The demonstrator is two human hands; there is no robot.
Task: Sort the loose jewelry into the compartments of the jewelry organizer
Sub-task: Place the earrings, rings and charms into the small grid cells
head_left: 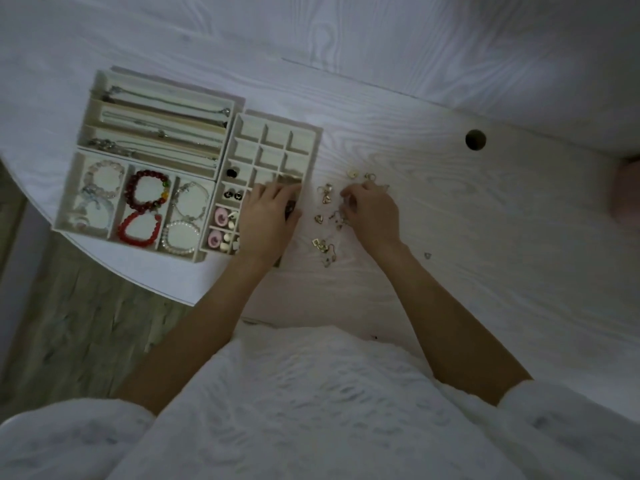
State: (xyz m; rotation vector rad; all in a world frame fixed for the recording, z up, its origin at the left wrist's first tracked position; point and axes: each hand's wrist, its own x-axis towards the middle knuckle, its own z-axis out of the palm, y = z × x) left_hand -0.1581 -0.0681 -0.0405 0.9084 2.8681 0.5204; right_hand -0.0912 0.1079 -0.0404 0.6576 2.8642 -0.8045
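A cream jewelry organizer [277, 124] with a grid of small compartments stands left of centre on the white table. My left hand [268, 220] lies over its lower right compartments, fingers curled; whether it holds anything is hidden. Dark and pink earrings [221, 216] sit in the grid's left column. Several loose gold earrings [323, 220] are scattered on the table right of the organizer. My right hand [372, 209] is down among them, fingertips bent and pinching at a small piece.
A bracelet tray [67, 199] with red, pearl and clear bead bracelets and a necklace tray [100, 81] adjoin the organizer on the left. A round cable hole [475, 139] is at the far right. The table edge curves away at the lower left.
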